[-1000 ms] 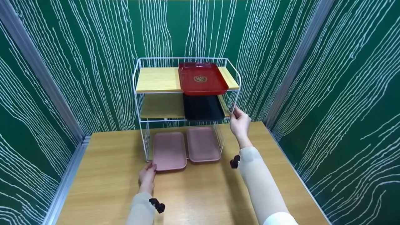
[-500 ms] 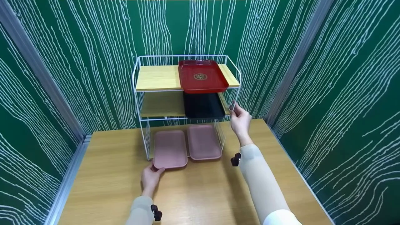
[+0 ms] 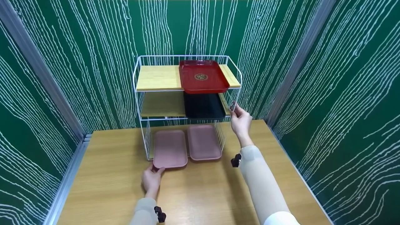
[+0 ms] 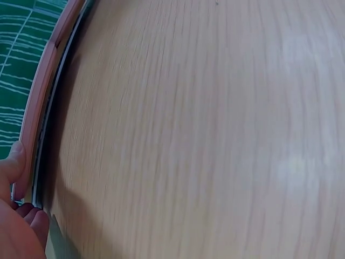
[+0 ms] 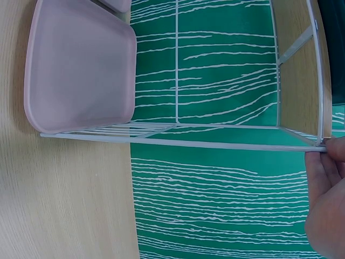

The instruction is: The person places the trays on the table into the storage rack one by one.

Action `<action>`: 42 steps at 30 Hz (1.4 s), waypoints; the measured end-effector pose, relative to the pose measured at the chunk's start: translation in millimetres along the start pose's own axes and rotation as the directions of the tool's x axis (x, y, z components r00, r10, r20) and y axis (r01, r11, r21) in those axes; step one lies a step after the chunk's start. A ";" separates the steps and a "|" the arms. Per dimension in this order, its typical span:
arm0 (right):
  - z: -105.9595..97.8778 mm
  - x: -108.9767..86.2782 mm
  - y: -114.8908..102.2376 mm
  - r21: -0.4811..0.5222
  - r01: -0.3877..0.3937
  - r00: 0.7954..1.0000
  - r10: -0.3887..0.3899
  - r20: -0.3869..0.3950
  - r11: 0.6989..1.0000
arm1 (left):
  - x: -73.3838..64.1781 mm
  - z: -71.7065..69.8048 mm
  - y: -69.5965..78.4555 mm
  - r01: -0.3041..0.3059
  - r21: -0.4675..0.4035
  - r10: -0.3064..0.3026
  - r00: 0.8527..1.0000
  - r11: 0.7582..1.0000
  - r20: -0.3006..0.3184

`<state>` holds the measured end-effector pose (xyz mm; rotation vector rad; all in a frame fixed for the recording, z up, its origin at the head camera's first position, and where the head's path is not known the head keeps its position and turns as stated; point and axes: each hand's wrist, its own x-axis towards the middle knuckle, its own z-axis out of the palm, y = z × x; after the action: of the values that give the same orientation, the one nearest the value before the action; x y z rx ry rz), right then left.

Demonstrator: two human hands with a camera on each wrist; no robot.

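A white wire rack (image 3: 141, 120) with wooden shelves stands on the table. Two pink trays (image 3: 170, 149) lie side by side at its lowest level, the left one reaching further forward. At that tray's front left corner my left hand (image 3: 151, 181) pinches the rim; in the left wrist view the thumb is on the pink edge and the fingertips are below it, by the rack's bottom edge. My right hand (image 3: 241, 122) grips the rack's right front post near the middle shelf, and the right wrist view shows fingers (image 5: 319, 175) on the white wire.
A red tray (image 3: 204, 82) with a gold emblem sits on the top shelf, overhanging its front. Below it a black tray (image 3: 204, 107) lies on the middle shelf. Green walls (image 3: 181, 31) with white lines enclose the table (image 3: 200, 193) at the back and sides.
My left hand has shifted from the left tray's side to its front left corner, thumb now over the front rim. The right hand keeps its hold on the post.
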<state>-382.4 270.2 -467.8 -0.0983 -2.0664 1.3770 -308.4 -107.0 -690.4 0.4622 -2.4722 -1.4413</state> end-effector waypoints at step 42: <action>4.8 -2.7 -0.1 0.094 -0.033 0.995 0.023 0.100 0.995 | 6.3 -6.0 13.8 0.048 -0.024 -0.048 0.999 0.999 -0.006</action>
<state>-382.9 265.2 -470.2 -0.0194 -2.0821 1.5231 -314.1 -107.8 -675.1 0.5239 -2.4522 -1.4832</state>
